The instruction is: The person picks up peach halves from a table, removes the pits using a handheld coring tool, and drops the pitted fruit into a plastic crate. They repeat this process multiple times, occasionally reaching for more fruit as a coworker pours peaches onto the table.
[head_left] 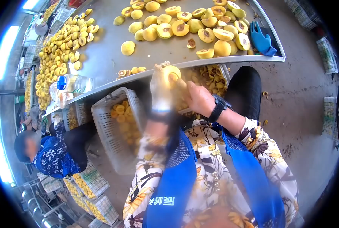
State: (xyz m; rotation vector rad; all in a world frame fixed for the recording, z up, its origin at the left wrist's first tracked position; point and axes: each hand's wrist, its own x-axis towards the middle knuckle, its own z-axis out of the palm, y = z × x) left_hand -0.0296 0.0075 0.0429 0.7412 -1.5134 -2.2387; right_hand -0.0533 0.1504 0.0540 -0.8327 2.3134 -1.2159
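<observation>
Peach half [172, 73] is held in the gloved left hand [157, 89] at the near edge of the metal surface [112, 41]; the right hand's [201, 99] fingers meet the fruit, but blur hides whether they grip it or a tool. Slick flesh or a loose left-hand hold could cause a drop off that edge. The surface bears a blue glove [260, 40] at right and a bottle [78, 84] at left, with a crate [101, 117] below and a person [55, 155] beyond its left end.

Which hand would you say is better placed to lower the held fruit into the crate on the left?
Probably the left hand: it cups the fruit and is nearer the crate than the right hand.
</observation>
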